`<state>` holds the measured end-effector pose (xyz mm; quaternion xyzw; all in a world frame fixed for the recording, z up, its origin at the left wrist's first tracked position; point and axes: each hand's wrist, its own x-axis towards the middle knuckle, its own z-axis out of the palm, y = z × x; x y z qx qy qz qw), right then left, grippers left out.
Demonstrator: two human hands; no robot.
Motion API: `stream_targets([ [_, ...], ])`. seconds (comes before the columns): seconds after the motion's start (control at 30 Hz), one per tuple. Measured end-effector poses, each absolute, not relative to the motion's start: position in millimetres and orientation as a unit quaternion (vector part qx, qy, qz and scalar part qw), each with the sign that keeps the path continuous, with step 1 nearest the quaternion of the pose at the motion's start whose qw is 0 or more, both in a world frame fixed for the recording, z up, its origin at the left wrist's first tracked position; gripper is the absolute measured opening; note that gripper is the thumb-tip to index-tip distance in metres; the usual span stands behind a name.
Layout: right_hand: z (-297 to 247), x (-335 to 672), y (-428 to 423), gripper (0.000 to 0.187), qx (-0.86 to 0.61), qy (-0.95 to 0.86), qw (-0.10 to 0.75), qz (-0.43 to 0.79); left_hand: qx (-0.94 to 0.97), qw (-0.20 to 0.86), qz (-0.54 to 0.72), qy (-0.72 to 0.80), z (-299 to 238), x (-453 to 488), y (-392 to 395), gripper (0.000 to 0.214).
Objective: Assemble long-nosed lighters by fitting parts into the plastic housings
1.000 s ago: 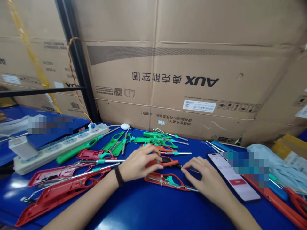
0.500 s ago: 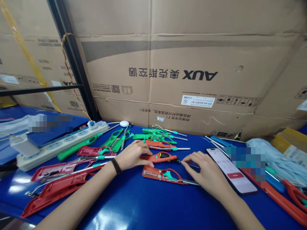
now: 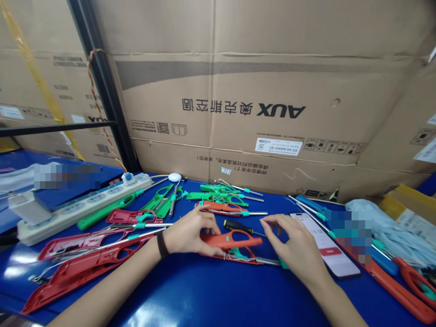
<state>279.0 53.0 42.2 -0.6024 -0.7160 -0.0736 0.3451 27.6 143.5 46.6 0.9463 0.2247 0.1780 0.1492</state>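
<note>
My left hand [image 3: 197, 232] grips an orange lighter shell half [image 3: 231, 240] at its wide handle end. The shell is held above another orange lighter half [image 3: 250, 260], whose teal trigger and metal rod show below it. My right hand [image 3: 293, 245] hovers right of the shell, fingers bent with a gap between thumb and forefinger, and nothing visible held there. A teal piece [image 3: 283, 262] shows at the rod's end, partly hidden by this hand. Behind the shell lies a black and yellow screwdriver [image 3: 235, 225], its shaft pointing toward my right fingers.
Several opened red lighters [image 3: 91, 263] lie at left, green ones [image 3: 218, 197] at the back. A power strip [image 3: 85, 204] stands at back left. Beyond my right hand are a phone [image 3: 329, 250] and more lighters [image 3: 391, 286]. A large cardboard box [image 3: 211, 91] rises behind the blue table.
The orange shell half has moved nearer, over the lighter half in front, leaving the screwdriver behind uncovered. My right hand has shifted slightly. The teal piece at the rod's end has come into view.
</note>
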Motion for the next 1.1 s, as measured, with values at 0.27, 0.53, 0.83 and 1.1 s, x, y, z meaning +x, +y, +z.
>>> stream_targets([
  [0.27,39,276,52,0.013,-0.602,-0.724,0.335,-0.034,0.953,0.155,0.150,0.212,45,32,135,0.036],
  [0.53,40,273,52,0.012,-0.601,-0.729,0.327,-0.013,0.955,0.159,0.162,0.191,44,33,134,0.036],
  [0.83,39,272,51,0.012,-0.584,-0.749,0.309,0.035,0.959,0.144,0.159,0.185,44,33,136,0.038],
  [1.1,37,263,45,0.037,-0.529,-0.797,0.231,0.175,0.957,0.150,0.149,0.197,43,35,136,0.042],
])
